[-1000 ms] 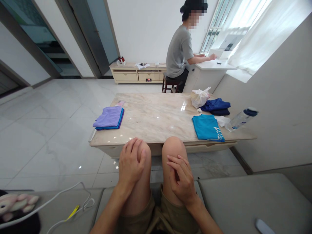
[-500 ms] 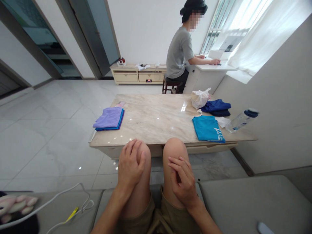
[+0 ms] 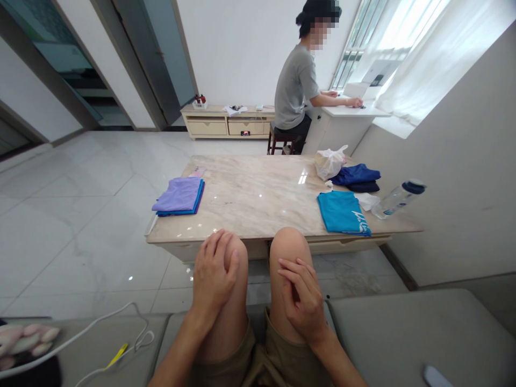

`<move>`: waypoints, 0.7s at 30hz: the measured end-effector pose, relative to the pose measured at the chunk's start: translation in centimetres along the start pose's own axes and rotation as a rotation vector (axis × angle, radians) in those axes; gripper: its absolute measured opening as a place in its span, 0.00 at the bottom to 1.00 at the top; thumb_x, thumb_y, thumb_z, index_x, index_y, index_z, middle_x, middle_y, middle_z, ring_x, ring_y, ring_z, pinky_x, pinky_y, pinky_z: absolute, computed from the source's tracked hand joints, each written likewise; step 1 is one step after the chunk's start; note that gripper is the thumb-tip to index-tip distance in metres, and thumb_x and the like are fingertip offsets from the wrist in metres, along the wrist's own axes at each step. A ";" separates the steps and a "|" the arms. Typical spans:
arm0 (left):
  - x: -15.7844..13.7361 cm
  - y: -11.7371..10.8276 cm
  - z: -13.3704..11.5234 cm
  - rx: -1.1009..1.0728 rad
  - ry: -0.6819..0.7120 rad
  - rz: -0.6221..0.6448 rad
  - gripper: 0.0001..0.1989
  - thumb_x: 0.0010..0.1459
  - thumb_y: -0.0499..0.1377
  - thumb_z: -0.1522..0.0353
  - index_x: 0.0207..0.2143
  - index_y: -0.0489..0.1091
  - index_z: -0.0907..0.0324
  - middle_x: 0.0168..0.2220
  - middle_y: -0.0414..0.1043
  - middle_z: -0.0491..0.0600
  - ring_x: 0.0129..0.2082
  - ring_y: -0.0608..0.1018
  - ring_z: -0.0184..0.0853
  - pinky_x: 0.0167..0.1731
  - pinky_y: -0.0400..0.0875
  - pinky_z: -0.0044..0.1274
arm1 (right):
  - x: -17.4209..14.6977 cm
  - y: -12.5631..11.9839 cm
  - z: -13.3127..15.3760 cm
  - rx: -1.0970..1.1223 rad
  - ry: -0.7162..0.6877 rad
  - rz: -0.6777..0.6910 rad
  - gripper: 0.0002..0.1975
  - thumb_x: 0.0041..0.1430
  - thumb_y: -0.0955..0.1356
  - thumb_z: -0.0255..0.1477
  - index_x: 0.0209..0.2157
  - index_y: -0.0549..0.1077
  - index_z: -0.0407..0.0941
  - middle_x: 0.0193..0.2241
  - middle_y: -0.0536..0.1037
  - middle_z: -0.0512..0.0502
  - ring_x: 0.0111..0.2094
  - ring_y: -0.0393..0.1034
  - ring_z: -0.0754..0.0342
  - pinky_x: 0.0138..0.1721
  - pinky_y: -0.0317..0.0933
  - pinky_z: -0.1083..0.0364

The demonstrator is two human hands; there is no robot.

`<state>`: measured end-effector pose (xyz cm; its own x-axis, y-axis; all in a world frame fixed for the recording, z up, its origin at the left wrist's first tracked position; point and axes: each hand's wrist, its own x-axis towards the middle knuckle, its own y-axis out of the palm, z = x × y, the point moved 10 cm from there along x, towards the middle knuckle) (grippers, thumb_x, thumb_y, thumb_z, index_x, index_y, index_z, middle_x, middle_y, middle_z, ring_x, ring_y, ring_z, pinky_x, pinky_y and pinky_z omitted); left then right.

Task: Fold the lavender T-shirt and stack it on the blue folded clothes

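Note:
My left hand rests on my left knee, its fingers laid over the kneecap and nothing in it. On my right thigh lies my right hand, fingers loosely curved and apart, also holding nothing. Past my knees stands a low marble-topped table. A folded stack of cloth, lavender on top with blue and purple below, sits at the table's left end. Toward the right front edge is a folded teal cloth with white print. Neither hand touches the cloths.
Behind the teal cloth are a white plastic bag and dark blue cloth; a clear water bottle stands to the right. A person sits at a white desk. A white cable crosses the grey sofa.
The view has shifted very slightly. Both hands and the things on the table stay where they were.

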<state>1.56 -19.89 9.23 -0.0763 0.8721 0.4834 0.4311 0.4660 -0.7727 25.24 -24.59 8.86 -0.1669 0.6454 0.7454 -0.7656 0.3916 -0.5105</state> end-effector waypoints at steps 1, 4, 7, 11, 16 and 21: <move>0.0 0.0 0.0 -0.001 -0.002 0.000 0.22 0.75 0.55 0.63 0.67 0.73 0.55 0.69 0.74 0.58 0.68 0.75 0.52 0.70 0.70 0.47 | 0.0 0.0 0.0 -0.001 -0.001 -0.001 0.19 0.68 0.68 0.15 0.53 0.79 0.48 0.54 0.87 0.40 0.57 0.83 0.47 0.64 0.74 0.40; 0.0 0.0 0.1 0.000 -0.011 0.001 0.22 0.75 0.55 0.63 0.67 0.74 0.55 0.70 0.74 0.57 0.69 0.75 0.52 0.71 0.70 0.48 | 0.1 0.0 0.1 -0.005 -0.009 -0.001 0.19 0.69 0.67 0.14 0.54 0.79 0.48 0.54 0.87 0.40 0.57 0.83 0.48 0.64 0.74 0.41; 0.1 0.1 0.2 0.002 -0.012 0.006 0.22 0.76 0.55 0.63 0.67 0.74 0.55 0.70 0.74 0.58 0.69 0.74 0.52 0.71 0.70 0.48 | 0.1 -0.1 0.2 -0.007 -0.006 0.001 0.19 0.69 0.67 0.15 0.54 0.78 0.48 0.54 0.88 0.41 0.57 0.83 0.48 0.64 0.74 0.41; 0.0 -1.2 -0.9 -0.078 -0.012 -0.015 0.20 0.76 0.56 0.62 0.64 0.76 0.55 0.68 0.77 0.57 0.70 0.75 0.52 0.71 0.70 0.48 | 0.0 -0.2 0.1 -0.016 -0.002 0.000 0.20 0.69 0.67 0.15 0.54 0.79 0.48 0.54 0.87 0.41 0.57 0.83 0.48 0.64 0.74 0.41; -1.4 -4.9 -5.0 -0.577 -0.184 0.114 0.13 0.74 0.62 0.56 0.42 0.82 0.51 0.42 0.85 0.51 0.43 0.85 0.42 0.49 0.83 0.34 | -0.1 -0.2 -0.3 -0.012 0.010 0.006 0.20 0.69 0.66 0.15 0.54 0.79 0.48 0.53 0.88 0.41 0.55 0.84 0.47 0.63 0.76 0.41; -3.3 -6.5 -13.3 -1.383 -0.275 0.745 0.18 0.67 0.68 0.47 0.33 0.83 0.50 0.27 0.76 0.49 0.30 0.80 0.38 0.38 0.81 0.30 | -0.3 -0.2 -0.4 0.003 0.015 0.001 0.20 0.68 0.67 0.14 0.54 0.79 0.49 0.53 0.88 0.41 0.53 0.85 0.46 0.62 0.77 0.40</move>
